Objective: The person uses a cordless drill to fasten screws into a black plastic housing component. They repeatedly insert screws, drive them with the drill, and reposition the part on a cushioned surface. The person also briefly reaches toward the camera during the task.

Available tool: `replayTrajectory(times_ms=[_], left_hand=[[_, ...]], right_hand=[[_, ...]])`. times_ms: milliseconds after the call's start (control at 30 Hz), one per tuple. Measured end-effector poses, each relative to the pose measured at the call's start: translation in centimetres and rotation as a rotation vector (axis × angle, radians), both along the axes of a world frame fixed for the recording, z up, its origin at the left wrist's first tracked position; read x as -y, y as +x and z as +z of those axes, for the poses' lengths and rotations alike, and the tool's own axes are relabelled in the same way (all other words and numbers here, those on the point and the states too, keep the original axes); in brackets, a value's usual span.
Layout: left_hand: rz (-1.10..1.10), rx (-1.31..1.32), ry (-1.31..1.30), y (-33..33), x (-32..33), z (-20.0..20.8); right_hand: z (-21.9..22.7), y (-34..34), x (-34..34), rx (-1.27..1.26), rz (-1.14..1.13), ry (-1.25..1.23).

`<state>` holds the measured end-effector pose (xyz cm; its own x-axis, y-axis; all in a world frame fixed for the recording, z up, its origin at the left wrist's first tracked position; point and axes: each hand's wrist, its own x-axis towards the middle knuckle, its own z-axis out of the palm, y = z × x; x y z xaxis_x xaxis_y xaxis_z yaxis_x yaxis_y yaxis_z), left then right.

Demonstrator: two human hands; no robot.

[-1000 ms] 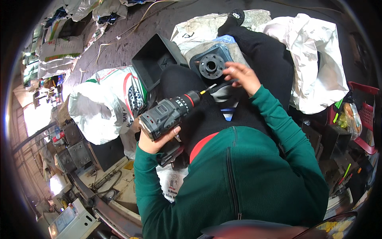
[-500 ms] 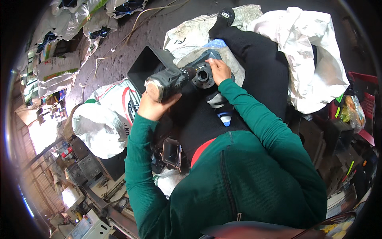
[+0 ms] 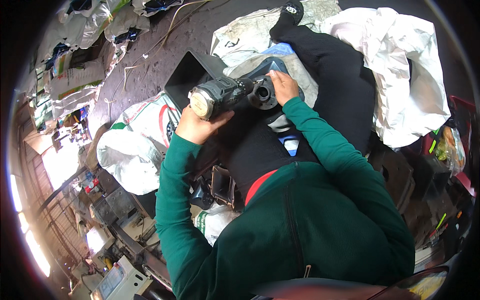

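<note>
My left hand (image 3: 202,125) is wrapped around the grip of a dark cordless drill (image 3: 223,95), whose pale round rear end faces up toward me. The chuck points right and reaches the rim of a dark round flanged part (image 3: 264,94) with a hole in its middle. Whether the bit touches a screw there is hidden. My right hand (image 3: 284,87) holds that part at its far right rim, thumb and fingers bent over the edge. The part rests over my lap, attached to or lying on a larger dark piece with a blue-grey edge.
A black open bin (image 3: 192,75) stands just beyond the drill. White sacks (image 3: 132,160) lie at the left, with a large white sack (image 3: 407,80) at the right. My outstretched leg (image 3: 345,95) lies between. Dark boxy parts (image 3: 225,187) sit beside my left elbow.
Both hands, the drill and the flanged part appear slightly farther right in the picture, along with the whole scene. The drill stays against the part's rim, and both grips are unchanged.
</note>
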<state>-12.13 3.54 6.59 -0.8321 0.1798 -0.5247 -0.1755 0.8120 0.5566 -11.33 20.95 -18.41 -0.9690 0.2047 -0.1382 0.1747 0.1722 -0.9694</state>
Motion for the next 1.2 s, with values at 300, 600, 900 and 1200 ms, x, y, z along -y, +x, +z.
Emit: replayTrajectory(times_ms=[300, 600, 900, 1200], left_hand=[[0.030, 0.025, 0.028, 0.0, 1.2, 0.0], [-0.060, -0.091, 0.110, 0.3, 1.7, -0.2], [-0.087, -0.108, 0.084, 0.3, 1.7, -0.3], [-0.087, -0.095, 0.085, 0.3, 2.0, -0.3]], right_hand=[[0.6, -0.1, 0.0, 0.095, -0.005, -0.090], [0.8, 0.4, -0.1, 0.165, -0.043, 0.053], [-0.3, 0.5, 0.4, 0.045, -0.041, -0.142], [-1.2, 0.1, 0.3, 0.099, -0.025, -0.159]])
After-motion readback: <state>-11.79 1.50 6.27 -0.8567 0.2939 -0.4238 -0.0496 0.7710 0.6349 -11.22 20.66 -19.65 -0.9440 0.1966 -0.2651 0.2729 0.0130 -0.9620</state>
